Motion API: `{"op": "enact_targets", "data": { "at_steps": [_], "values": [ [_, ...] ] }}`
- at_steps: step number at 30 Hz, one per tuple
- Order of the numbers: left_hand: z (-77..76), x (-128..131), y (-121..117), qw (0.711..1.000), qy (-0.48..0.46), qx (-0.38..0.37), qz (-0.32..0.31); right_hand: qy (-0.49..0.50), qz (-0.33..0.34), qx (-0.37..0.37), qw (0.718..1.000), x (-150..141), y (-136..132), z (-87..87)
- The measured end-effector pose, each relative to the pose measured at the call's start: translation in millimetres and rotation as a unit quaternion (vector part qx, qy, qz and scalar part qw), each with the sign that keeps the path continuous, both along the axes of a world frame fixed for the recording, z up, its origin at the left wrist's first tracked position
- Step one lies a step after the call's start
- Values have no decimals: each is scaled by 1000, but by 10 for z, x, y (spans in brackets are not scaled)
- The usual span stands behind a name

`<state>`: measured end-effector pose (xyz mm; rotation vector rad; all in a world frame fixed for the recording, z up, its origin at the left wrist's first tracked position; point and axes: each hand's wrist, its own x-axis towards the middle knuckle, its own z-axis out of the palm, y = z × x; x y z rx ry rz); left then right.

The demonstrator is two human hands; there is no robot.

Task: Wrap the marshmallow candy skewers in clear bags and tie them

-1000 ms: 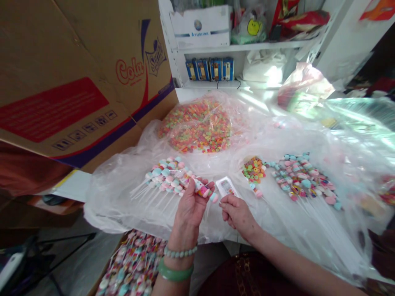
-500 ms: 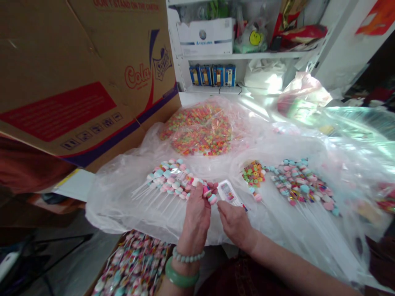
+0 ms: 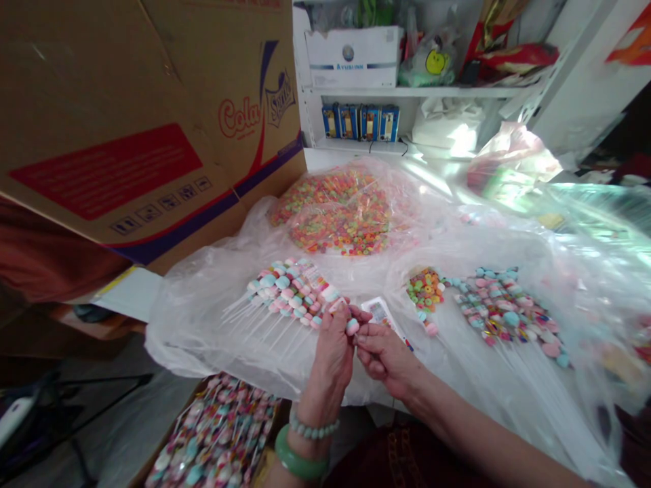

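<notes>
My left hand (image 3: 334, 349) is closed around a marshmallow skewer (image 3: 352, 327), whose pink and pale blue end piece pokes out beside the fingertips. Close against it, my right hand (image 3: 389, 358) is pinched at that end of the skewer; what lies between its fingertips is too small to make out. Left of my hands lies a pile of marshmallow skewers (image 3: 285, 290) with white sticks pointing toward me. A white printed card (image 3: 377, 310) lies just behind my right hand, partly covered by it.
Clear plastic sheeting (image 3: 198, 305) covers the table. At the back sits a bag of colourful ring candies (image 3: 340, 217); a small heap of rings (image 3: 426, 290) and more skewers (image 3: 508, 308) lie right. A large carton (image 3: 152, 135) stands left, a box of skewers (image 3: 218, 427) below.
My right hand has moved up and in, so its fingertips now meet the skewer's end by my left fingers. The whole view has shifted slightly.
</notes>
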<state>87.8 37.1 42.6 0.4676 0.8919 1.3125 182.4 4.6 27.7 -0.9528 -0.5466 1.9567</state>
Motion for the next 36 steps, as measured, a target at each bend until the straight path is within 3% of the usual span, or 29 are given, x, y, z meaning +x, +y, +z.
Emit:
{"op": "enact_targets", "data": {
  "at_steps": [3, 7, 11, 15, 19, 22, 28, 32, 36],
  "values": [
    [-34, -61, -23, 998, -11, -42, -38, 95, 28, -40, 994, -22, 40, 11],
    [22, -370, 105, 986, -70, -42, -146, 98, 36, -40, 994, 30, 56, 3],
    [123, -588, 348, 986, -126, -14, -108, 57, 91, -54, 993, 68, 50, -15],
    [128, -491, 458, 990, -117, -20, -74, 44, 102, -66, 992, 38, 62, -21],
    [48, -288, 365, 995, -95, -17, -13, -48, 11, -33, 998, -51, 59, 11],
    [-22, -184, 254, 994, -99, -41, -2, -95, -38, -4, 995, -124, 45, 28],
    [-103, -47, 118, 995, -66, -68, 26, -123, -71, 7, 990, -171, 56, -13],
    [-71, -129, 176, 996, -50, -71, -2, -201, -43, 70, 976, -77, 56, -52],
    [-68, -206, 248, 997, -39, -55, 25, -283, -30, 94, 954, -4, 44, -115]
  ]
}}
